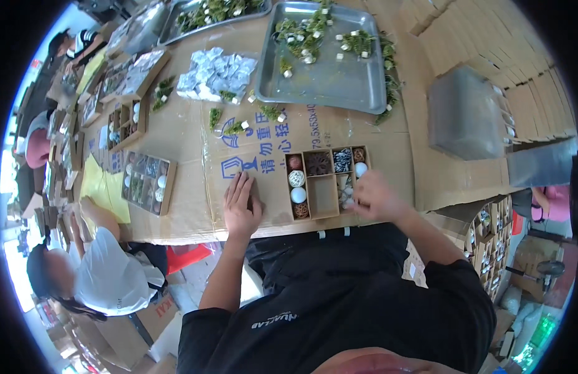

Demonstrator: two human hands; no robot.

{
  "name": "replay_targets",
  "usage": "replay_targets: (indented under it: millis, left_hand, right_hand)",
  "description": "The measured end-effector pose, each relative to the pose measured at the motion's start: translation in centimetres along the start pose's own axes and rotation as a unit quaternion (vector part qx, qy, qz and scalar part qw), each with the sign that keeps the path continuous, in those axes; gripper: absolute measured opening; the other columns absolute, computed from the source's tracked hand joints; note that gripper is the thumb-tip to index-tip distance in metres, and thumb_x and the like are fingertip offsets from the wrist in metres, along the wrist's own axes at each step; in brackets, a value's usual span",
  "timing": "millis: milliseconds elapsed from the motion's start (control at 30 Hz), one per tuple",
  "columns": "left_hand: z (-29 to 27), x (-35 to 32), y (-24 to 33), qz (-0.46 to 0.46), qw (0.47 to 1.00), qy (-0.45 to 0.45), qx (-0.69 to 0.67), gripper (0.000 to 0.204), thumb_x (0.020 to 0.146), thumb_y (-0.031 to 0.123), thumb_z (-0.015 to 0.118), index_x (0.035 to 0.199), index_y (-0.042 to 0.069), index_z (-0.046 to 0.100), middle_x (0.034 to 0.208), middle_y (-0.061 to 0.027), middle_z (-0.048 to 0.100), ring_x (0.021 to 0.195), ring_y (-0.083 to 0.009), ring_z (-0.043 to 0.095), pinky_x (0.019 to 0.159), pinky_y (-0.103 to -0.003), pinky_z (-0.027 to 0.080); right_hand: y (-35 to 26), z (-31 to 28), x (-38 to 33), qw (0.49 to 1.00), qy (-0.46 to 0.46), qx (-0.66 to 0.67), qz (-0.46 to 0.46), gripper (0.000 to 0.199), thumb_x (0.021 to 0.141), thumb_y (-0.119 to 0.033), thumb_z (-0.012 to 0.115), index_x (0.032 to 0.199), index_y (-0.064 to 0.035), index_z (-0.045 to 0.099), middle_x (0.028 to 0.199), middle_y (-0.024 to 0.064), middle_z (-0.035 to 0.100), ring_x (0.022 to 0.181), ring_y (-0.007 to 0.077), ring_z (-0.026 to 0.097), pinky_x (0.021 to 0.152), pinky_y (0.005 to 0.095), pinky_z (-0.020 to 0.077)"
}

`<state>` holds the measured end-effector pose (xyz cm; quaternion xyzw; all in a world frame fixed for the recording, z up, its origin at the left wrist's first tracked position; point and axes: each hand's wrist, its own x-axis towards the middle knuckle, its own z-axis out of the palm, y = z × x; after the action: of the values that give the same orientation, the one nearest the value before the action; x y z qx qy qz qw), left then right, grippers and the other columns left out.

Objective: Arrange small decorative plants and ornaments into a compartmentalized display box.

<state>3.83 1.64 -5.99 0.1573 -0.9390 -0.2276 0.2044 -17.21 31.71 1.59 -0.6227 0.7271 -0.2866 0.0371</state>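
Before me on the cardboard-covered table lies a divided cardboard box [322, 194]. Its left column holds balls: a reddish one, a white woven ball [296, 178], a plain white ball [298, 195] and a brown woven one. A dark brown dried piece [317, 163] and black-and-white pieces [342, 160] fill the far compartments; a near middle one shows its bare bottom. My right hand [377, 197] is at the box's right column, fingers curled together beside a white ball [361, 169]; anything they pinch is hidden. Left of the box, my left hand [241, 207] rests on the cardboard, fingers stretched out.
A metal tray [326, 93] with green moss sprigs bearing white cubes stands beyond the box. Small clear packets [217, 75] lie left of it. A filled box with a clear lid [146, 184] sits farther left, near a person in white [114, 268]. Cardboard stacks [488, 43] stand right.
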Motion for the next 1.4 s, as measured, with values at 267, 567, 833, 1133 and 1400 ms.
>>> replay_targets:
  millis: [267,567,833,1133,1400]
  left_hand:
    - [0.1,0.6,-0.2,-0.008,1.000,0.005,-0.003,0.045,0.079,0.005,0.058,0.124,0.003,0.064,0.137,-0.0158,0.060,0.135,-0.0333,0.052,0.113,-0.047,0.039]
    - [-0.5,-0.1,-0.5,-0.021,0.999,0.030,-0.007,0.044,0.077,0.004,0.058,0.120,0.002,0.066,0.135,-0.0161,0.062,0.132,-0.0333,0.054,0.111,-0.047,0.040]
    - [0.4,-0.2,-0.8,-0.014,1.000,0.023,-0.008,0.046,0.076,0.005,0.058,0.122,0.004,0.065,0.136,-0.0159,0.061,0.134,-0.0330,0.052,0.112,-0.047,0.039]
    - [-0.1,0.0,-0.3,-0.019,1.000,0.019,-0.006,0.045,0.077,0.005,0.058,0.121,0.003,0.065,0.136,-0.0153,0.061,0.133,-0.0330,0.053,0.112,-0.047,0.038]
    - [0.0,0.8,-0.1,-0.016,1.000,0.006,-0.006,0.046,0.075,0.001,0.057,0.120,0.002,0.065,0.135,-0.0165,0.062,0.133,-0.0341,0.053,0.110,-0.047,0.039]
  right_hand:
    - [3.2,2.9,21.0,0.955,-0.110,-0.076,0.263,0.041,0.090,-0.042,0.069,0.085,-0.0010,0.071,0.081,0.0193,0.070,0.072,0.0381,0.067,0.065,0.0474,0.0522]
    - [6.5,4.5,24.2,0.934,0.076,-0.073,0.342,0.045,0.088,-0.049,0.068,0.079,-0.0045,0.070,0.080,0.0197,0.071,0.081,0.0364,0.070,0.073,0.0460,0.0562]
    - [16.2,1.4,24.2,0.803,0.160,0.426,0.386,0.022,0.086,-0.024,0.073,0.089,-0.0028,0.069,0.082,0.0057,0.067,0.065,0.0162,0.056,0.058,0.0300,0.0458]
    - [17.4,-8.7,22.3,0.919,-0.042,0.109,0.377,0.017,0.084,-0.013,0.067,0.093,0.0006,0.073,0.088,0.0079,0.071,0.070,0.0146,0.061,0.060,0.0301,0.0501]
    - [23.7,0.1,28.3,0.935,-0.069,-0.236,0.255,0.030,0.083,-0.026,0.072,0.107,-0.0067,0.071,0.113,0.0207,0.068,0.107,0.0358,0.066,0.086,0.0480,0.0559]
